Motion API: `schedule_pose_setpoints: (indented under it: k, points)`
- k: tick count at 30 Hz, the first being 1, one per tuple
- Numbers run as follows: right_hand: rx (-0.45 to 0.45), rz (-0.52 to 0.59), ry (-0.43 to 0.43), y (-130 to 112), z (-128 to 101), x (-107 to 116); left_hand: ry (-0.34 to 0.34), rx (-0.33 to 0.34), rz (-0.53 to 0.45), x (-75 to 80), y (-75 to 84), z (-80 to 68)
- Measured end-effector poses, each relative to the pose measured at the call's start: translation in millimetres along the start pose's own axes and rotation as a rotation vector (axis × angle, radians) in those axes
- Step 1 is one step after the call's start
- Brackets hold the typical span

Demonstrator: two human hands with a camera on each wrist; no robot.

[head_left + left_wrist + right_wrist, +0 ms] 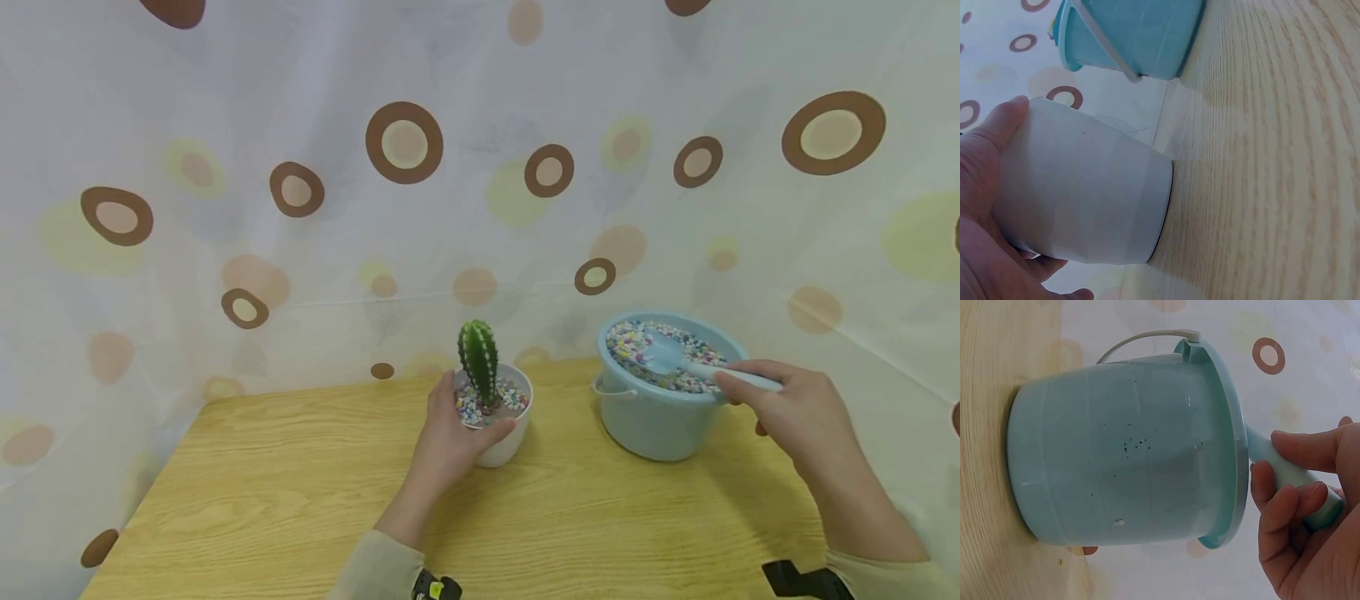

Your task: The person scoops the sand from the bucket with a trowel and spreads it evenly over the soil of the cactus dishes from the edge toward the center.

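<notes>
Scoop [701, 369], its head [663, 355] hidden by the bucket [1116, 450] at right wrist, fills the right hand [806, 412]; left hand [450, 437] grips pot [1085, 187].

At lower centre and right of the head view were one left hand [448, 435], one right hand [802, 417] and two sleeves [381, 568] [892, 578]; at centre, one cactus [478, 358] and one pot [506, 450]; at right, one bucket [652, 427] and one scoop [708, 372]; below, one table [300, 492].

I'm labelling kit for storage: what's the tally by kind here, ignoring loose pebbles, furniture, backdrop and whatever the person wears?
Containers: 2 (light-blue bucket, white pot)
Plants: 1 (cactus)
Tools: 1 (light-blue scoop)
Total: 4
</notes>
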State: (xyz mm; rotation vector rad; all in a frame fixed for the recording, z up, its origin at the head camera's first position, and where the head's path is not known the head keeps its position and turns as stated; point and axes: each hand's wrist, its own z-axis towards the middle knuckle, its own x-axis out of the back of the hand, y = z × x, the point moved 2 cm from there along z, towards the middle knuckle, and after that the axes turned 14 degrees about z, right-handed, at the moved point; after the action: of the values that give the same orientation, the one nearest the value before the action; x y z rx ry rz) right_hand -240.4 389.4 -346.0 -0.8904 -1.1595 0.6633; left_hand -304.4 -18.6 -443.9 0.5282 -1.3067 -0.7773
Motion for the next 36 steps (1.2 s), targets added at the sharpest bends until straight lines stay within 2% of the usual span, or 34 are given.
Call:
schedule_pose_setpoints:
  k: [11,18,26,30,36]
  points:
    - [0.004,0.036,-0.019,-9.8,-3.8,-5.2,0.008,-0.006,-0.014,0.9,-1.9,1.7]
    - [0.01,0.111,-0.04,-20.1,-6.2,-12.3,0.006,-0.014,-0.031,1.8,-1.4,-0.6]
    - [0.08,0.119,-0.091,-30.9,-6.9,-31.9,0.009,-0.015,-0.021,0.3,-2.3,-1.6]
    - [0.093,0.123,-0.106,-35.1,-6.0,-41.8,0.005,0.001,-0.012,-0.4,-2.8,-0.7]
    - [0.106,0.144,-0.14,-42.7,-5.7,-55.2,0.012,-0.01,-0.013,0.7,-2.6,-0.6]
